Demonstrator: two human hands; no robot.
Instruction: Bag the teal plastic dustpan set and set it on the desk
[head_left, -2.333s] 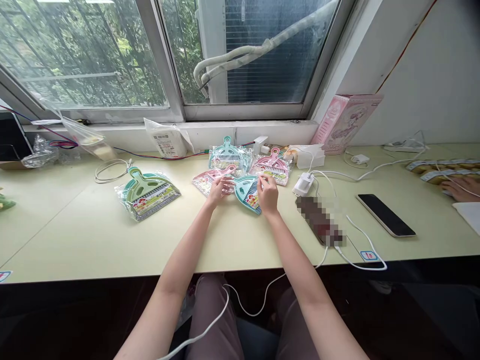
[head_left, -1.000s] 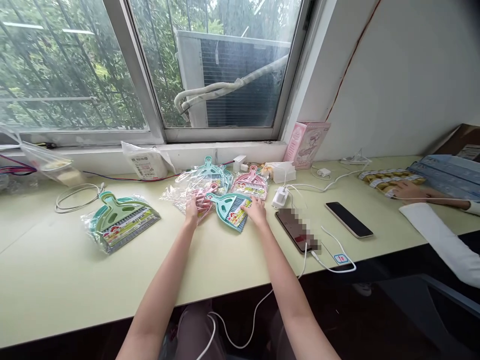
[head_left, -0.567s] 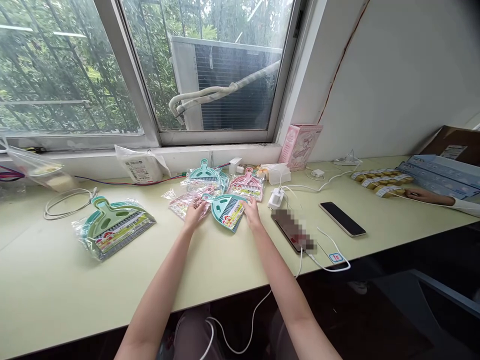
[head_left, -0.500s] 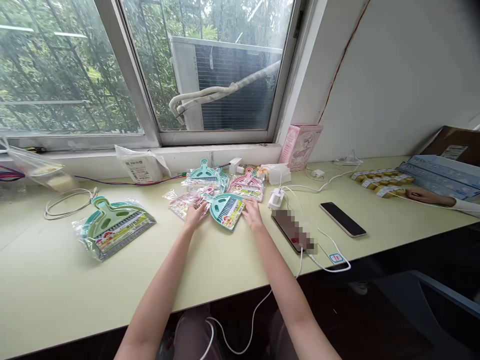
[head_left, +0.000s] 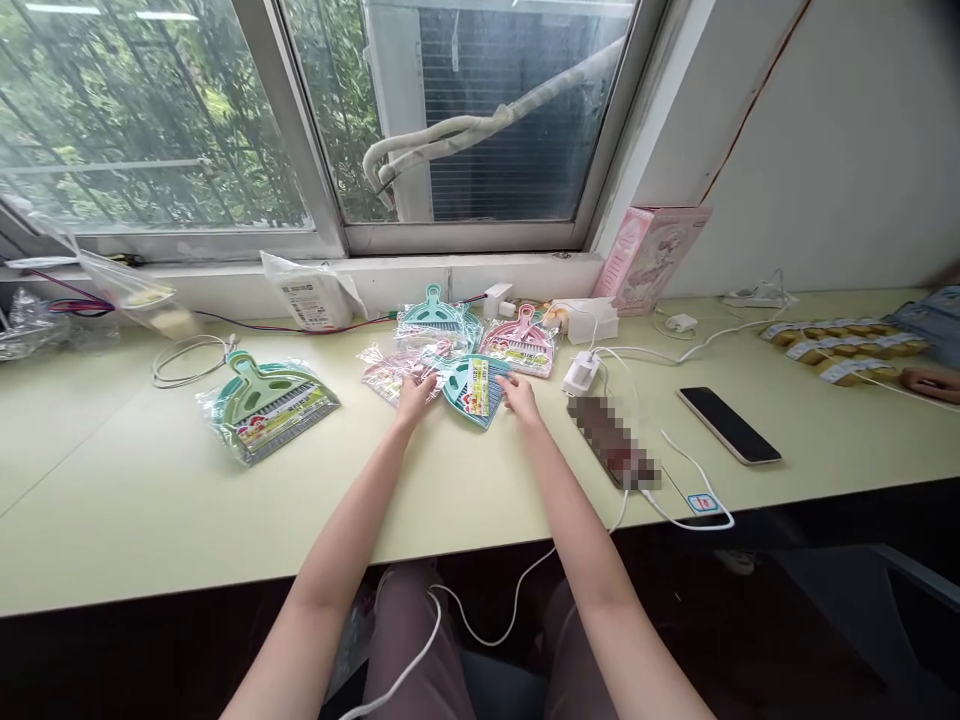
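Observation:
A teal dustpan-and-brush set (head_left: 459,385) with a printed card across it is between my hands, out on the table before me. My left hand (head_left: 415,395) is closed at its handle end, close to a pink bagged set (head_left: 386,375). The fingers of my right hand (head_left: 519,397) pinch its right edge by the bristles. Just behind lie a teal bagged set (head_left: 433,318) and another pink dustpan set (head_left: 521,345). Off to the left rests a pile of green dustpan sets (head_left: 274,405) in clear wrap.
Right of my hands are a white charger (head_left: 581,373), a pixelated phone (head_left: 615,445) and a dark phone (head_left: 729,425). White cables cross the table (head_left: 457,520). A pink box (head_left: 652,260) stands by the wall. Another person's hand (head_left: 930,382) is near yellow packs (head_left: 844,345).
The view has shifted, so the table appears farther left and higher. The card on the teal set looks turned more upright, and my right fingers are closer together on its edge.

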